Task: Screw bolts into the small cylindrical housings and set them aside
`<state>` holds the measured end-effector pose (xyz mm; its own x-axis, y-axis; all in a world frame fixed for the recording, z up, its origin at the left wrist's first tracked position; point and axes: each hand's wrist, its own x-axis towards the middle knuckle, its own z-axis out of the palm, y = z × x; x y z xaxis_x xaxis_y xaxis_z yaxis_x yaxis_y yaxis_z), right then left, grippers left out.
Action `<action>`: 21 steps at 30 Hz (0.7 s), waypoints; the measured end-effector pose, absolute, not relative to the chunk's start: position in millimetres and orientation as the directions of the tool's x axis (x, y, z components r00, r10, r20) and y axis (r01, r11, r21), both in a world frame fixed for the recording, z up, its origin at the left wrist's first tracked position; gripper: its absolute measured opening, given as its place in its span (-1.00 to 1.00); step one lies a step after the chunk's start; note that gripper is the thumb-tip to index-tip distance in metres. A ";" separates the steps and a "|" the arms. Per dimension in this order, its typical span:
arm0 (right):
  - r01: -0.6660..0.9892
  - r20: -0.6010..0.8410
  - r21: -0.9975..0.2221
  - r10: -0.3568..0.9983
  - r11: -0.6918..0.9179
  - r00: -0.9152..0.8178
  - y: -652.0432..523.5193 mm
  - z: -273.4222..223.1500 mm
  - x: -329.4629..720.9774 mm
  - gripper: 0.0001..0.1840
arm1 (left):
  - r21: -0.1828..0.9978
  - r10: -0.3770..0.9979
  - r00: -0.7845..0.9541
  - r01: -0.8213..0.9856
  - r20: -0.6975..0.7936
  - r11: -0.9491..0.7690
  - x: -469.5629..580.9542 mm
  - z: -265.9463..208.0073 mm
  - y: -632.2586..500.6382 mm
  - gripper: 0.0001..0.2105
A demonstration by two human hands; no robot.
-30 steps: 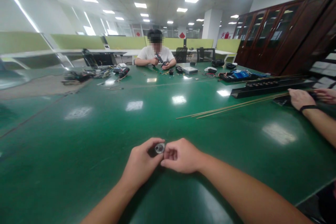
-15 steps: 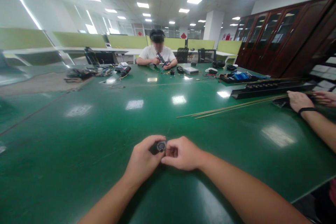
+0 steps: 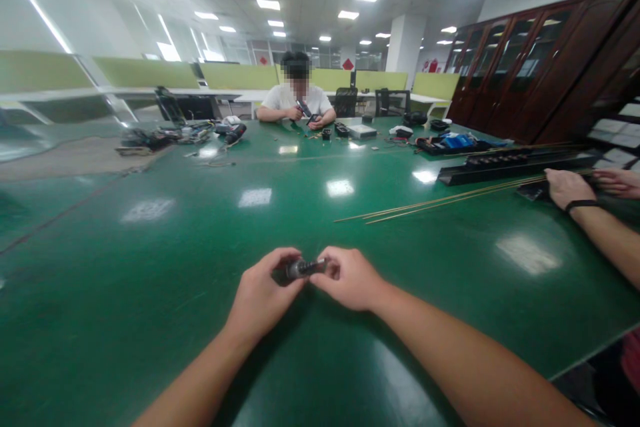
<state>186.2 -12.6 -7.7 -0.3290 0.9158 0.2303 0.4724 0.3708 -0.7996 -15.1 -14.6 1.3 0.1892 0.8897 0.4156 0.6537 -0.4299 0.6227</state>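
Observation:
Between my hands, just above the green tabletop, lies a small dark cylindrical metal part, held level from side to side. My left hand has its thumb and fingers closed round the wider, glossy left end. My right hand pinches the narrower right end between thumb and fingers. The piece is blurred and partly covered by my fingers, so its exact kind cannot be made out.
Thin brass-coloured rods reach in from the right, where a co-worker's hand rests beside a long black channel. Across the table a person handles a dark tool. A power drill and loose parts lie far left.
The part has turned from pointing end-on toward me to lying sideways. My right hand now grips its right end, and both hands have shifted slightly left and up in view.

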 end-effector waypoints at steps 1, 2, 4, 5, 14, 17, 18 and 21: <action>0.482 0.234 -0.797 0.922 0.364 -0.309 -11.9 -7.3 186.6 -0.84 | 0.618 0.889 0.196 0.656 0.415 -0.433 -15.3 1.4 -14.3 -0.76; 0.482 0.235 -0.800 0.926 0.357 -0.296 -11.5 -7.2 186.9 -0.82 | 0.610 0.885 0.208 0.657 0.416 -0.442 -15.2 1.3 -14.2 -0.77; 0.466 0.234 -0.814 0.931 0.345 -0.280 -11.1 -7.5 187.2 -0.73 | 0.592 0.873 0.233 0.658 0.428 -0.466 -14.7 1.1 -14.7 -0.79; 0.458 0.235 -0.821 0.933 0.341 -0.274 -11.1 -7.7 187.2 -0.69 | 0.584 0.867 0.241 0.658 0.435 -0.476 -14.4 1.0 -15.1 -0.78; 0.468 0.270 -0.808 0.930 0.360 -0.249 -11.1 -7.9 186.5 -0.72 | 0.578 0.867 0.304 0.651 0.396 -0.492 -14.7 0.2 -16.5 -0.74; 0.449 0.289 -0.811 0.924 0.374 -0.249 -10.1 -8.8 186.0 -0.76 | 0.598 0.866 0.311 0.630 0.391 -0.496 -14.5 -0.6 -15.7 -0.74; 0.443 0.294 -0.812 0.921 0.381 -0.254 -9.9 -9.0 185.8 -0.76 | 0.602 0.863 0.317 0.620 0.393 -0.502 -14.4 -0.9 -15.4 -0.74; 0.426 0.314 -0.809 0.910 0.405 -0.269 -9.6 -9.6 185.2 -0.75 | 0.607 0.856 0.334 0.605 0.395 -0.516 -14.0 -1.2 -14.9 -0.75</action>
